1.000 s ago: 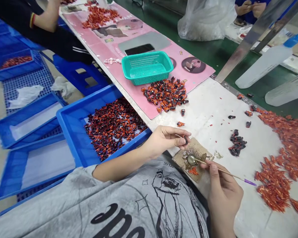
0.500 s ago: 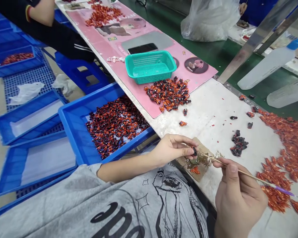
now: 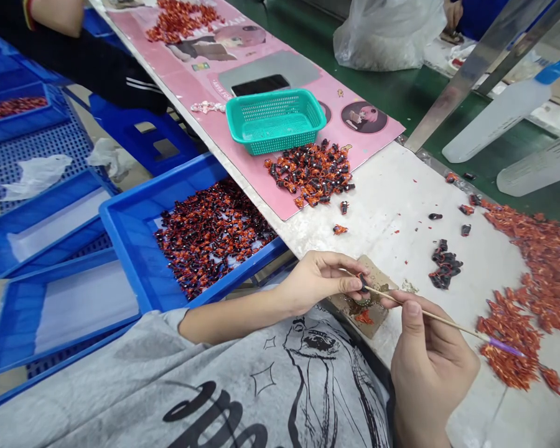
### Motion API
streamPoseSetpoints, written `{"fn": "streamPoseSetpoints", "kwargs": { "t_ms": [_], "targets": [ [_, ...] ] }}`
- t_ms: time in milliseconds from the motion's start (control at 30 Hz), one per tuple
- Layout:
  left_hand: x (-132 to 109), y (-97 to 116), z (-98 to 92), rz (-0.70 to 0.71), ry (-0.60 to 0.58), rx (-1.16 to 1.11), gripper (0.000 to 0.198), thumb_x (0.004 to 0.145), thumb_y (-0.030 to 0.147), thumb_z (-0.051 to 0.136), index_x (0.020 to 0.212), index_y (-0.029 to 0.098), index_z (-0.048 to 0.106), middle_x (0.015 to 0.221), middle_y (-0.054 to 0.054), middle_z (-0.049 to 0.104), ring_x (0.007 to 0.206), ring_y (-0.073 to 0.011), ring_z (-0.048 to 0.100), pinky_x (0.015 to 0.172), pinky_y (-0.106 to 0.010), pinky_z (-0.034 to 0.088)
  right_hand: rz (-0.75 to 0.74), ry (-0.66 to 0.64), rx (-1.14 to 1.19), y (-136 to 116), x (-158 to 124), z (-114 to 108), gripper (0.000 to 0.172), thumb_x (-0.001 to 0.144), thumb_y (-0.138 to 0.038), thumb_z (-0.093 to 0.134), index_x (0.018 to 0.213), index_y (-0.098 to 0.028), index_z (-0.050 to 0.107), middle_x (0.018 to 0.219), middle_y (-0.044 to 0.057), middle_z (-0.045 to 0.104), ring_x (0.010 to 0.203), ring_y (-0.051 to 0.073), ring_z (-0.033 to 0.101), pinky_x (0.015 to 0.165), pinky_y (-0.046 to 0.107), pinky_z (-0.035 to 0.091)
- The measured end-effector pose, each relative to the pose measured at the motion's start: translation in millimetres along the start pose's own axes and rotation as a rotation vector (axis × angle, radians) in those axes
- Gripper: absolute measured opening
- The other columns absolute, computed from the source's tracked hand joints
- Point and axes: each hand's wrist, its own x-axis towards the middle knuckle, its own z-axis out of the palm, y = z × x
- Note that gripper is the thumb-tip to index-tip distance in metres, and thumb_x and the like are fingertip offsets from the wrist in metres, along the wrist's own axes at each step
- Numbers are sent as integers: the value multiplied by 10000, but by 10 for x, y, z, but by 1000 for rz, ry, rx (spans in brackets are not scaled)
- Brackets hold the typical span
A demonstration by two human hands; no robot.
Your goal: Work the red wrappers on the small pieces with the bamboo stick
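Observation:
My left hand (image 3: 329,283) pinches a small black and orange plastic piece (image 3: 363,283) between thumb and fingers. A thin wooden stick (image 3: 441,318) with a purple section near its rear end is gripped in my right hand (image 3: 429,354), and its tip meets the small piece. Beneath both hands lies a brown cardboard scrap (image 3: 378,314) stained with something wet, with an orange bit (image 3: 364,317) on it. A little cluster of black pieces (image 3: 444,264) sits on the white table beyond my right hand, and loose orange pieces (image 3: 511,342) are heaped to the right.
A green basket (image 3: 275,143) stands on a pink mat (image 3: 280,202) beside a pile of black-orange pieces (image 3: 312,171). A blue tray (image 3: 130,233) full of such pieces juts under the table edge. A phone (image 3: 261,85) and a clear bag (image 3: 382,37) lie farther off. Another person's arm (image 3: 60,15) shows upper left.
My right hand has moved left, bringing the stick's tip from just short of the small piece up against it. My left hand keeps its pinch. The whole view has shifted slightly.

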Motion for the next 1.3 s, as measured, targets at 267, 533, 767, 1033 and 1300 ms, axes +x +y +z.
{"fn": "streamPoseSetpoints", "kwargs": {
  "t_ms": [267,533,767,1033,1300],
  "targets": [
    [-34,36,15,-29,-13,-5,370,525,302,980,793,138,785,772,-27,780,637,-122,729,659,-235,600,-101,-106,32,-51,18,-59,151,954,-271,634,887,-216,757,860,45,728,862,187,699,823,348,571],
    [-42,27,29,-76,-28,18,384,512,311,983,811,146,808,750,-35,782,647,-137,733,693,-263,624,94,-19,184,17,-9,-73,188,946,-358,669,953,-185,743,824,51,723,802,190,697,795,372,568],
    [-60,7,14,-38,-40,115,402,532,345,976,848,150,823,795,-62,793,660,-133,717,711,-266,628,146,-41,256,-11,22,-41,210,921,-400,697,904,-198,753,782,44,724,753,183,698,729,334,579],
    [-64,7,24,-8,-57,222,376,553,358,965,851,172,831,876,-79,805,723,-146,721,740,-265,625,176,-45,223,62,-10,-84,212,918,-389,700,941,-182,739,878,62,719,816,190,700,763,344,580],
    [-56,-23,9,-6,-60,260,386,572,367,954,883,174,833,880,-88,808,728,-165,731,764,-298,632,143,-45,192,95,-30,-120,203,937,-372,670,972,-180,729,901,71,710,879,212,700,783,360,576]
  ]
}}
